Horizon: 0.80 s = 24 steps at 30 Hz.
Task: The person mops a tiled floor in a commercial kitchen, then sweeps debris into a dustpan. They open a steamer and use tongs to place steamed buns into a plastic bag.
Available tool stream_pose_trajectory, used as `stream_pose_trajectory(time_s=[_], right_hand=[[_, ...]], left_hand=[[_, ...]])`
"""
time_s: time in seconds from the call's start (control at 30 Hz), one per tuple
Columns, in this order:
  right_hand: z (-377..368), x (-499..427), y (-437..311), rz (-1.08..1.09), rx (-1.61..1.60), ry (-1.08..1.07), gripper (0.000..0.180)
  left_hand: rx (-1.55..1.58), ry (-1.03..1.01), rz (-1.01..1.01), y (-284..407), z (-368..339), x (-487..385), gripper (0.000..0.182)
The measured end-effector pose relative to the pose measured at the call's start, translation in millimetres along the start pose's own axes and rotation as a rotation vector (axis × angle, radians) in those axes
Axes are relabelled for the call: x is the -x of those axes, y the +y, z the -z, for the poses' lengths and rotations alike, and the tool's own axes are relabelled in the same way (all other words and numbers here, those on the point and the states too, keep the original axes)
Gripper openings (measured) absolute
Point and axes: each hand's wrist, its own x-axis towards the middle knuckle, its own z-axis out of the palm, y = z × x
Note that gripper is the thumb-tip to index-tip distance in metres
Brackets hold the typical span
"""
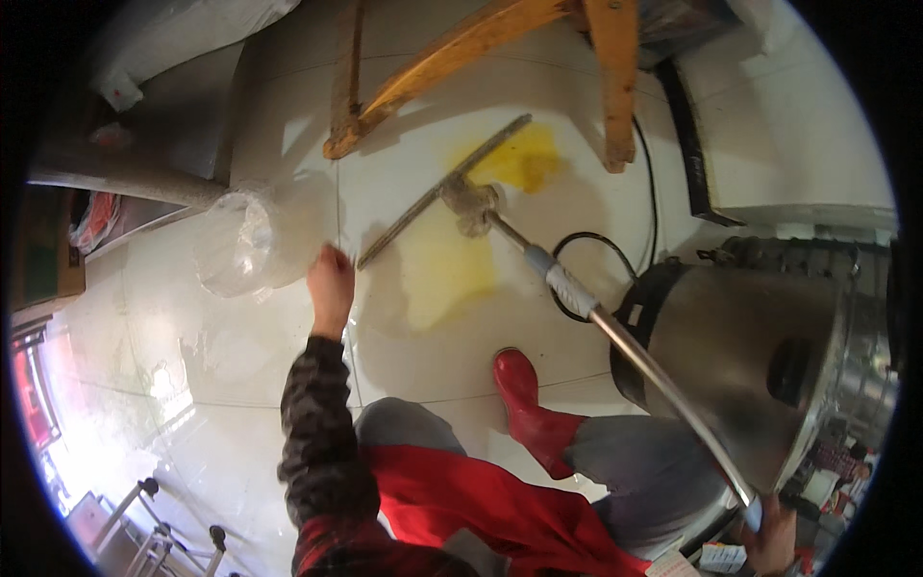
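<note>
My right hand [770, 537] is shut around the lower end of a metal pole [667, 389] at the bottom right. The pole runs up and left to a long, narrow floor squeegee head [440, 189] lying on the tiled floor, with a wad of dirty material at the joint. Yellow liquid [523, 162] lies beside the head, and a paler yellow patch [440, 274] spreads below it. My left hand [332, 281] is held out near the left tip of the head, fingers curled; whether anything is in them cannot be told. A clear plastic bag [241, 245] is to its left.
A wooden stand's legs [620, 94] stand at the top. A metal drum-like appliance [728, 339] is on the right, with a black hose [652, 187] looping by it. Shelving [130, 184] is at the left, a wheeled metal frame [166, 537] at bottom left. My red boot [526, 397] is on the floor.
</note>
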Motion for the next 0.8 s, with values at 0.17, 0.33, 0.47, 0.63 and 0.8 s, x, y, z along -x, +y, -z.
stream_pose_trajectory(time_s=[0.17,0.33,0.47,0.63,0.8], right_hand=[[24.8,-44.6,-23.7,-0.090,-0.207,0.171,0.043],[26.9,-134.9,-49.5,0.052,-0.288,0.279,0.043],[25.6,-177.5,-75.1,0.032,-0.404,0.287,0.043],[44.3,-268.9,-118.2,-0.052,-0.803,0.135,0.035],[60.3,-297.9,-135.2,-0.170,-0.750,0.049,0.034]], left_hand=[[-0.268,-0.380,-0.121,-23.4,16.4,88.2,0.035],[-0.256,-0.319,-0.281,-28.4,43.6,118.3,0.056],[0.052,-0.444,-0.059,6.0,99.5,171.3,0.049],[0.093,-0.513,0.130,41.6,164.4,254.9,0.045],[0.232,-0.508,0.302,86.2,242.4,322.5,0.038]])
